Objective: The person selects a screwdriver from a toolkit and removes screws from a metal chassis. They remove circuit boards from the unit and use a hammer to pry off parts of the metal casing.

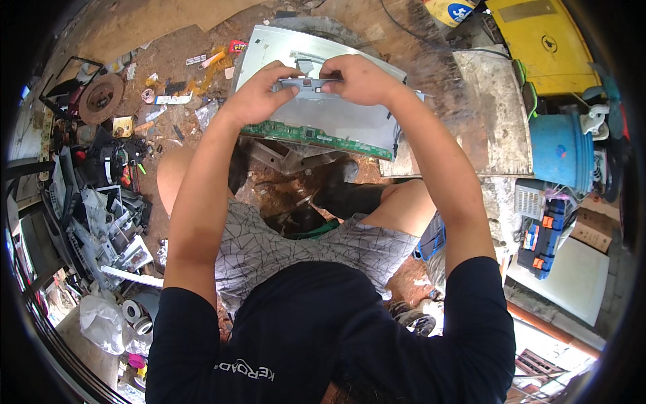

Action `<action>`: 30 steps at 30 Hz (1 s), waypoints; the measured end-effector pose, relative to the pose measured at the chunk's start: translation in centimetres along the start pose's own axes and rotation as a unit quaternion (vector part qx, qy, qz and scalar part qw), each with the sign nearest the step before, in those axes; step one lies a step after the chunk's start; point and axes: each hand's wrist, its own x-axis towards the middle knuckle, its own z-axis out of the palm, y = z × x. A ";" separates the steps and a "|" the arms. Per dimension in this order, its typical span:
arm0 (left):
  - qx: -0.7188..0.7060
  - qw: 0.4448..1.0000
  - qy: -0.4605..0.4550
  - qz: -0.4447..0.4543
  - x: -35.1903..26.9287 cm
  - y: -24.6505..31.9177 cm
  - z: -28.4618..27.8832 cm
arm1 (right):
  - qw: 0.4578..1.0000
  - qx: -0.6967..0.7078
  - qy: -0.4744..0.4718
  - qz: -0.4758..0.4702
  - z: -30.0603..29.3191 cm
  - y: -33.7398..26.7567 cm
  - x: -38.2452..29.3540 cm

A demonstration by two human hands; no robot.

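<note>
An LCD panel (348, 118) with a silvery metal back lies tilted before me, a green circuit board (323, 138) along its near edge. Above the panel's middle, both hands grip a narrow grey metal bracket (308, 87) with small cut-outs. My left hand (267, 93) pinches its left end between thumb and fingers; my right hand (356, 81) pinches its right end. Just beyond the bracket, a short flat ribbon cable (305, 65) sticks up. Whether the bracket is fastened to the panel, I cannot tell.
A wooden board (492, 116) lies right of the panel, near a yellow case (545, 48), a blue bucket (560, 151) and a blue toolbox (545, 240). Left are a rusty disc (101, 99), small litter and a heap of electronic scrap (108, 222). My knees flank the work area.
</note>
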 end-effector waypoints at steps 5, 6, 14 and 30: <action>0.050 0.998 -0.004 0.027 -0.2 0.2 0.0 | 0.996 -0.046 0.066 -0.030 1.7 -0.2 -0.9; 0.065 0.997 0.011 0.050 -0.4 0.6 -0.2 | 0.994 -0.042 0.089 -0.044 2.5 0.1 -1.7; -0.102 0.949 -0.007 -0.299 -1.8 -1.1 -1.1 | 0.965 -0.067 0.244 -0.073 13.3 -0.4 -5.2; 0.005 0.957 0.005 -0.291 -0.8 -3.9 0.8 | 0.975 -0.143 0.103 -0.135 10.6 0.8 1.7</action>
